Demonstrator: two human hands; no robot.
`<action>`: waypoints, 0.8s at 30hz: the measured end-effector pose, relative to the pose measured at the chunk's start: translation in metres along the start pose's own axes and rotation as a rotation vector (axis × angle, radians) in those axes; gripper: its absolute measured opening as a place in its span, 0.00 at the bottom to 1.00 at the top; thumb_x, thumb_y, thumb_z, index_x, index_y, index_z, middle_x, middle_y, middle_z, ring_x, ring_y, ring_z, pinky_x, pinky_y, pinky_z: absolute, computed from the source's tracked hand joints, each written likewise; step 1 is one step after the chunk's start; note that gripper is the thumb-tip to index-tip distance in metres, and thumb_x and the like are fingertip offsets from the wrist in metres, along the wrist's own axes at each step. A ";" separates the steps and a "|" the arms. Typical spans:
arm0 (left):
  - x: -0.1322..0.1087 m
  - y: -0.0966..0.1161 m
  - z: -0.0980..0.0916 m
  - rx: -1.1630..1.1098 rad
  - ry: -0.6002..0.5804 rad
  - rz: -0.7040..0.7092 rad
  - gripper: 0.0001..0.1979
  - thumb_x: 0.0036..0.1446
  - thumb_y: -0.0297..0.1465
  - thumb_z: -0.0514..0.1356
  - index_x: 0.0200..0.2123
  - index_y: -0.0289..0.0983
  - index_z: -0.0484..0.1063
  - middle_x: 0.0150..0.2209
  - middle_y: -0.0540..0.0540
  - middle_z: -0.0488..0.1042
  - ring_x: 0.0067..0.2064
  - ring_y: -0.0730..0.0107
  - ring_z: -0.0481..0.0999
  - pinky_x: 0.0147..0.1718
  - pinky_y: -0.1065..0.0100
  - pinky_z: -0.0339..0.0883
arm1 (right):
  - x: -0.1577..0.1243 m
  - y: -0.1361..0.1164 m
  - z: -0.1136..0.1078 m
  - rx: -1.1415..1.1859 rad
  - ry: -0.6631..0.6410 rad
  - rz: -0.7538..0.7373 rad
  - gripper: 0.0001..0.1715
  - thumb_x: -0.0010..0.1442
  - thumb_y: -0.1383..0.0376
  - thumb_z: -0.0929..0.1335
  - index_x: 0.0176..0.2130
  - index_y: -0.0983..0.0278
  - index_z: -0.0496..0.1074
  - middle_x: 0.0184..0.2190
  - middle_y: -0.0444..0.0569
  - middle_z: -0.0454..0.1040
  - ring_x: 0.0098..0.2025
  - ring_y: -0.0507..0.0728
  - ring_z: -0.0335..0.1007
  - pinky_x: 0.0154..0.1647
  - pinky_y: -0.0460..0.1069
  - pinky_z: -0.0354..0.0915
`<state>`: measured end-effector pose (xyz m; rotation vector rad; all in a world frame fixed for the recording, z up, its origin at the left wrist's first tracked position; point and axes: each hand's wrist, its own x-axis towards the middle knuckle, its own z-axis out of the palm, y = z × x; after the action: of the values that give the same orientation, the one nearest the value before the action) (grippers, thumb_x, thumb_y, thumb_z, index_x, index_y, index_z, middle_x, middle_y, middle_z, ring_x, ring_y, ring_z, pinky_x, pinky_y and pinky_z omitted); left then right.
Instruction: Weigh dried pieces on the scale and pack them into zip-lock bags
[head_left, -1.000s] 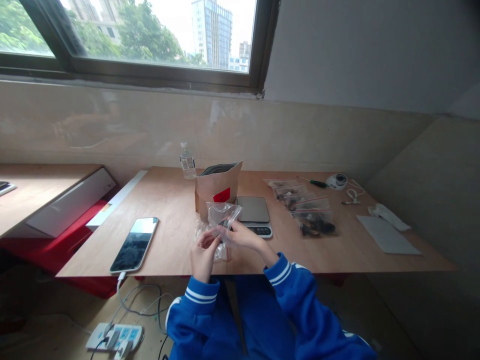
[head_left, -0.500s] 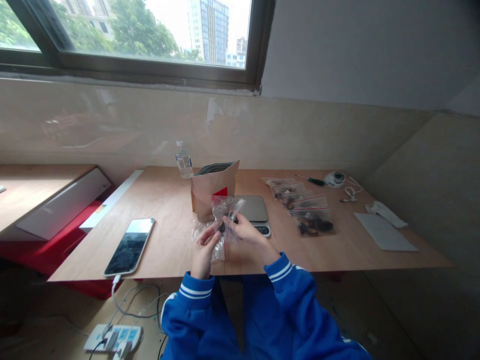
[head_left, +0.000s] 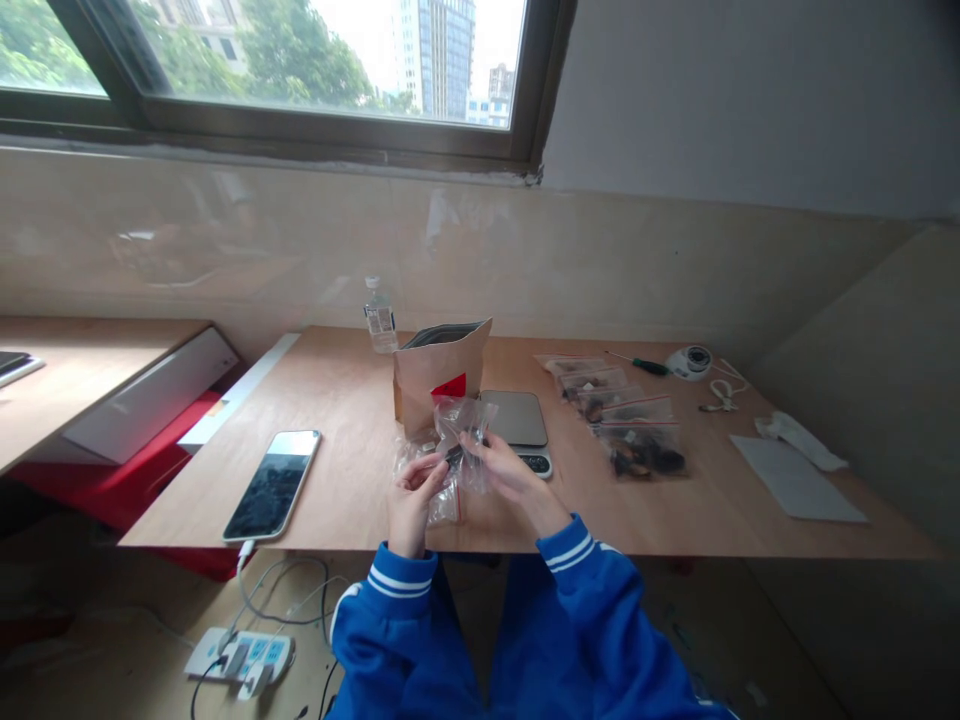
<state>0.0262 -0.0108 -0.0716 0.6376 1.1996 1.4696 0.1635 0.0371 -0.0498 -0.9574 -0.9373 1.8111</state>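
Both hands meet at a crinkled clear plastic bag [head_left: 459, 418] in front of the paper pouch. My left hand [head_left: 415, 492] is closed in a pinch at the bag's lower left, by a small dark piece [head_left: 454, 455] whose kind I cannot make out. My right hand [head_left: 511, 472] grips the bag's right side, its fingers partly behind the film. More clear plastic bags [head_left: 445, 505] lie under the hands. The brown stand-up pouch [head_left: 424, 378] with a red mark stands open at the top. Right beside it sits a flat kitchen scale [head_left: 517, 418], its control strip partly covered by my right hand.
Several filled zip bags [head_left: 643, 452] with dark contents lie overlapping to the right. Beyond them are a screwdriver [head_left: 649, 367], a white dome camera [head_left: 688, 363] and a white sheet [head_left: 799, 480]. A plugged-in phone [head_left: 274, 485] lies left; a water bottle [head_left: 381, 320] stands behind the pouch.
The whole view has shifted slightly, so things appear a little further right. Both hands keep hold of the plastic bag, with only small finger movements.
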 end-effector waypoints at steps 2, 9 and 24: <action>0.000 -0.001 -0.002 0.004 0.003 -0.008 0.22 0.34 0.38 0.73 0.34 0.33 0.77 0.29 0.46 0.79 0.31 0.68 0.78 0.32 0.68 0.71 | -0.001 -0.002 0.002 -0.004 -0.006 0.029 0.30 0.43 0.52 0.76 0.42 0.65 0.71 0.40 0.52 0.75 0.40 0.58 0.72 0.43 0.53 0.68; 0.003 -0.003 -0.008 -0.003 0.008 -0.037 0.23 0.31 0.39 0.73 0.32 0.32 0.76 0.29 0.45 0.79 0.32 0.66 0.78 0.35 0.65 0.72 | -0.003 -0.003 0.012 -0.210 0.100 -0.141 0.29 0.48 0.51 0.73 0.45 0.65 0.69 0.46 0.55 0.73 0.48 0.60 0.69 0.49 0.53 0.65; -0.004 0.005 -0.017 -0.047 0.040 -0.082 0.22 0.32 0.36 0.73 0.31 0.33 0.74 0.30 0.45 0.79 0.33 0.66 0.79 0.37 0.65 0.73 | -0.004 -0.006 0.024 -0.534 0.047 -0.248 0.22 0.54 0.54 0.69 0.45 0.64 0.69 0.46 0.53 0.74 0.50 0.61 0.69 0.54 0.56 0.60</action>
<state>0.0103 -0.0200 -0.0722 0.5232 1.2045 1.4440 0.1456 0.0298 -0.0338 -1.1376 -1.4800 1.3466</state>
